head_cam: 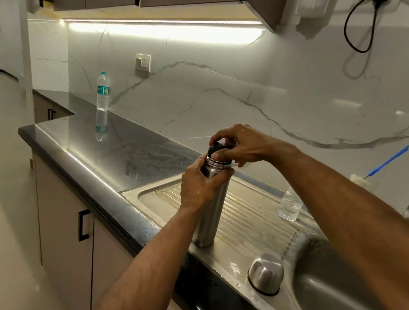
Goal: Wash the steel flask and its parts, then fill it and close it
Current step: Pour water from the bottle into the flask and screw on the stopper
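Head view: steel flask (209, 218), upright on draining board (255, 214); rigid, probably heavy if filled, wet-slick. Left hand (200, 183) gripped its neck; right hand (244, 144) pinched black stopper (215, 149).

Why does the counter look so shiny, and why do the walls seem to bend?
Head view: the strip light under the cabinets glares off the dark countertop, which also mirrors the water bottle; the wide-angle lens bows the edges; the flask and both hands stay fairly sharp.
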